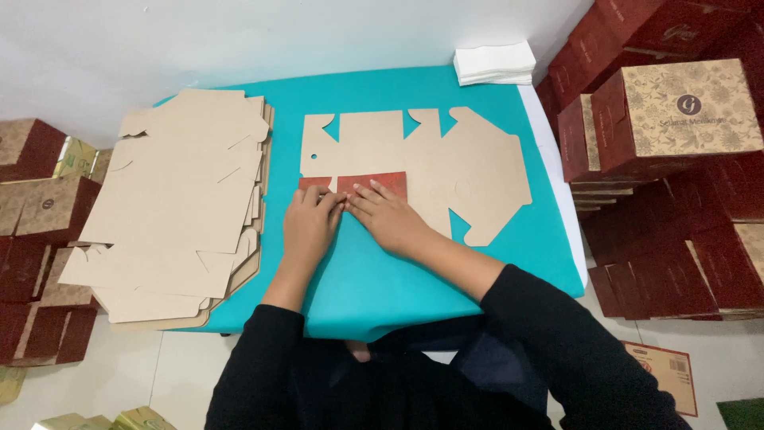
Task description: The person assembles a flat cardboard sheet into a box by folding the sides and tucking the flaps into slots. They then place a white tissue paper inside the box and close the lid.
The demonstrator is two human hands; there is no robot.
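Observation:
A flat brown cardboard box blank point(446, 163) lies unfolded on the teal table point(374, 279). Its near flap point(374, 181) is folded over, showing a red printed side. My left hand point(310, 223) and my right hand point(390, 216) press down side by side on that folded red flap, fingertips touching near the crease. Both hands lie flat with fingers together. Black sleeves cover my arms.
A tall stack of flat brown box blanks point(179, 207) fills the table's left side. A pile of white paper point(495, 62) sits at the far right corner. Assembled red and brown boxes point(676, 119) are stacked right of the table, and more point(40, 207) stand at the left.

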